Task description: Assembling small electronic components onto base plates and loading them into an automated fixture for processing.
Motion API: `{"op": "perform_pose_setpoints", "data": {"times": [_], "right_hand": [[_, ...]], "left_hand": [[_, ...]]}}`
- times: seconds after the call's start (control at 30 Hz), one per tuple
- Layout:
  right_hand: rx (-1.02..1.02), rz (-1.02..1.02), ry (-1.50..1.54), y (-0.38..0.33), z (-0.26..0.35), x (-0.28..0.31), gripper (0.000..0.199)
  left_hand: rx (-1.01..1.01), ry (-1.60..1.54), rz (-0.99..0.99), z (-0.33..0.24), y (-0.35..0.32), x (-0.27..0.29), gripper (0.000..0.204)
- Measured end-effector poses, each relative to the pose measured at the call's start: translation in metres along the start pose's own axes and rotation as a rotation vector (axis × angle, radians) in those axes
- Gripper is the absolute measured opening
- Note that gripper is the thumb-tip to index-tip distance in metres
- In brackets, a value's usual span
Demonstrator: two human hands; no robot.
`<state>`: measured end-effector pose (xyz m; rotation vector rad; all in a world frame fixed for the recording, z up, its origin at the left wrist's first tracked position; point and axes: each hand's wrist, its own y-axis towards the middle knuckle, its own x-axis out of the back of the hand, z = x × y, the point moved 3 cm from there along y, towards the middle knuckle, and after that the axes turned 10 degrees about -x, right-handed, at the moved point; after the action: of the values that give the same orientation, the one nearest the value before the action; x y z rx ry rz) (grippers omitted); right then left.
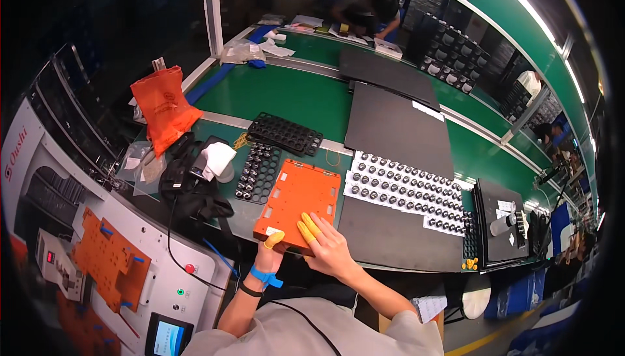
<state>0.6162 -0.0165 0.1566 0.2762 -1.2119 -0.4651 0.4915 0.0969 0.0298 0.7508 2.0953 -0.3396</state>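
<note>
An orange rectangular fixture box [301,190] with small slots and holes lies in front of me at the bench's near edge. My left hand [269,257] grips its near left corner, the yellow-covered thumb on top and the other fingers hidden below. On the near right part of the box my right hand [329,246] lies with fingers stretched out, some in yellow finger covers. A blue band [265,277] with a strap circles my left wrist. Just left of the box is a black tray [258,174], partly filled with small round black parts.
More black trays [284,133] are stacked behind. Rows of round black parts on white sheets [403,187] cover a dark mat to the right. An orange bag [166,109] and black bag [185,174] lie left. A white machine with another orange fixture [111,258] stands near left.
</note>
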Motion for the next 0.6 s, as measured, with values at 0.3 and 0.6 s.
{"op": "perform_pose_setpoints", "data": {"times": [0.3,0.6], "right_hand": [[-0.042,-0.027,0.017,0.009,-0.012,0.003,0.070],[-0.052,0.049,0.005,-0.006,-0.005,-0.010,0.072]], "left_hand": [[0.011,0.200,0.019,-0.034,0.001,-0.014,0.049],[-0.342,1.166,0.241,-0.085,0.022,-0.012,0.058]]}}
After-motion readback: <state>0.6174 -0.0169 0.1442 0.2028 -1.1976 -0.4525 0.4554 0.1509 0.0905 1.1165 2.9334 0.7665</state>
